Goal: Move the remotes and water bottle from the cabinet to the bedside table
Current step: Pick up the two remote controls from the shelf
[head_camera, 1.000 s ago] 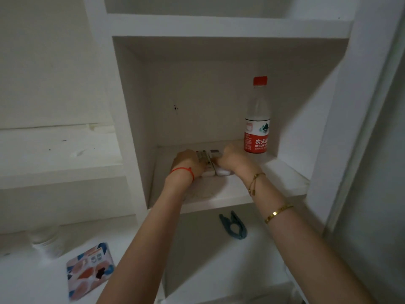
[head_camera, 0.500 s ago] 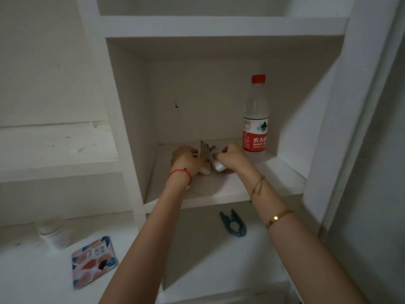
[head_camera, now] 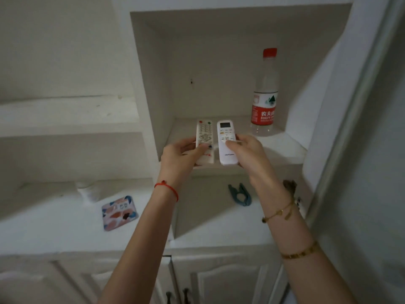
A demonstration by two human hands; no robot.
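My left hand (head_camera: pixel 183 155) grips the TV remote (head_camera: pixel 205 142), my right hand (head_camera: pixel 248 152) the AC remote (head_camera: pixel 226 142), both lifted just off the cabinet shelf (head_camera: pixel 282 148). The water bottle (head_camera: pixel 264 95) stands there untouched; I judge nothing delivered yet.

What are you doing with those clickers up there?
A person is taking two remotes out of a white cabinet nook. The left hand has a grip on the remote with many buttons, and the right hand holds the white remote with a screen. The water bottle stands upright on the shelf, untouched.
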